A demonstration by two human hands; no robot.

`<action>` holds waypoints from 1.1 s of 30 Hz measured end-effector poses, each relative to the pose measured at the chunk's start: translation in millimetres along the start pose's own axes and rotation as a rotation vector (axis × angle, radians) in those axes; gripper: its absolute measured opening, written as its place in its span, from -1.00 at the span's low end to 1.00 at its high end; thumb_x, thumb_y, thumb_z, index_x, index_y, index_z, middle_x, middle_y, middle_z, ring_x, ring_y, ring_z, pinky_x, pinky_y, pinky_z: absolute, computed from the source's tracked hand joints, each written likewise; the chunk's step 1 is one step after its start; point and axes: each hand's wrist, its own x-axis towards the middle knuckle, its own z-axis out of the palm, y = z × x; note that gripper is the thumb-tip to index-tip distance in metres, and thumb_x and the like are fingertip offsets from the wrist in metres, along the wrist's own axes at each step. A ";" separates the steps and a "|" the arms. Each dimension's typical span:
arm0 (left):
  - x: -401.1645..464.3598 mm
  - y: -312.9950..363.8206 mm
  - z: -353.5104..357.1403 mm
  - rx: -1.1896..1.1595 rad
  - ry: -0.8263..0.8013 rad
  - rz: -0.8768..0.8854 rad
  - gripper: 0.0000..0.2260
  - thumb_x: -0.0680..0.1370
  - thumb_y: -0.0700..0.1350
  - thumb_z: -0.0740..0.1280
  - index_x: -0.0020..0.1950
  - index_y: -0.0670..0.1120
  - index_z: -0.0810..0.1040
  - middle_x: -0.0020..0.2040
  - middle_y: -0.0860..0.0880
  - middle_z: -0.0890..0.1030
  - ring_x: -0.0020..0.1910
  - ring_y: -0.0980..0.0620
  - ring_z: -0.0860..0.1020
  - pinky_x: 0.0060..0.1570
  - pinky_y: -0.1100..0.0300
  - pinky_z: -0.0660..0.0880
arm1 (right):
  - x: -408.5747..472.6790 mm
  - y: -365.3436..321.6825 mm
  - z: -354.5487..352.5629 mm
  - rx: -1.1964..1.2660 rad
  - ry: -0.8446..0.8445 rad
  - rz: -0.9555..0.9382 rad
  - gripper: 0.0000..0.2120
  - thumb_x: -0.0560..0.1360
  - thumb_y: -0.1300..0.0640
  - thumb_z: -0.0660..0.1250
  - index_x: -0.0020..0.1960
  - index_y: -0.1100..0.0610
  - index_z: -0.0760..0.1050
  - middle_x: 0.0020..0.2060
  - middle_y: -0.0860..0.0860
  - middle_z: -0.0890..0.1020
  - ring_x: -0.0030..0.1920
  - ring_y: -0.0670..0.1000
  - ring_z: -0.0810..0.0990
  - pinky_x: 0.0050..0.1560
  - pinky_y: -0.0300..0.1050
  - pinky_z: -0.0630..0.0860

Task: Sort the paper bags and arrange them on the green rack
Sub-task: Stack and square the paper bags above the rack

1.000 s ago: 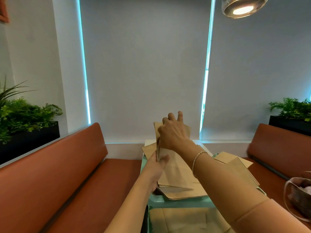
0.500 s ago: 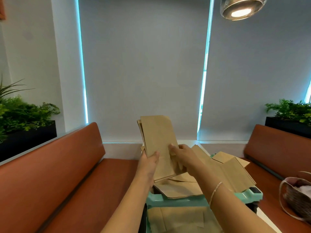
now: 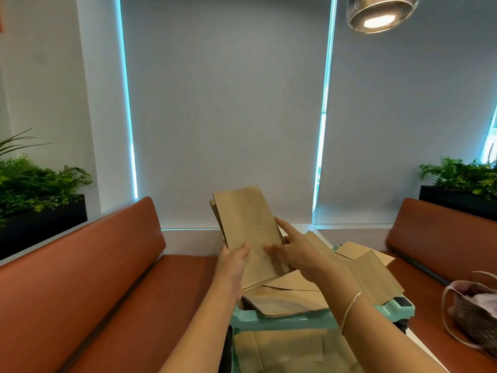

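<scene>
A flat stack of brown paper bags [image 3: 246,224] stands tilted upright above the green rack [image 3: 279,319]. My left hand [image 3: 232,267] grips the stack's lower left edge, thumb on the front. My right hand [image 3: 293,251] holds its lower right edge, thumb on the front face and fingers along the side. More brown paper bags [image 3: 290,297] lie loosely on the rack's top shelf, and a fanned bunch of bags [image 3: 371,270] leans off to the right. Other bags [image 3: 282,351] lie flat on the shelf below.
Orange-brown benches flank the rack, the left bench [image 3: 94,278] and the right bench [image 3: 443,232]. A woven handbag [image 3: 473,310] sits on the right seat. Planters stand behind both backrests. A glass pendant lamp [image 3: 382,12] hangs at upper right.
The stack of bags has turned from edge-on to face me. My right hand came down from the stack's top to its lower right edge. My left hand kept its hold.
</scene>
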 end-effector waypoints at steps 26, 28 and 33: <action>-3.5 3.0 0.3 -0.064 0.064 -0.007 -0.82 0.59 -0.27 0.23 -0.02 0.03 0.43 -0.01 -0.09 0.58 0.05 -0.15 0.56 0.13 -0.19 0.49 | 35.5 52.1 -35.8 -0.605 0.267 0.675 -0.30 0.30 0.07 0.53 0.33 0.22 0.30 0.09 0.12 0.53 0.05 0.12 0.56 0.07 -0.02 0.57; -3.8 3.7 0.1 -0.059 0.065 -0.008 -0.82 0.59 -0.26 0.23 -0.04 0.04 0.42 0.01 -0.10 0.58 0.07 -0.15 0.56 0.14 -0.21 0.48 | 43.7 58.2 -41.6 -0.610 0.258 0.632 -0.58 0.39 0.10 0.46 0.17 0.20 0.43 0.04 0.09 0.54 -0.01 0.06 0.56 0.02 -0.13 0.56; -2.3 2.0 -0.2 -0.069 0.080 0.004 -0.83 0.58 -0.28 0.24 0.05 -0.01 0.43 -0.04 -0.07 0.58 0.09 -0.16 0.55 0.17 -0.19 0.47 | 42.5 32.1 -61.3 -0.555 0.334 0.395 -0.94 0.43 0.23 0.33 -0.15 0.22 0.47 -0.24 0.09 0.50 -0.15 0.08 0.49 -0.28 -0.16 0.41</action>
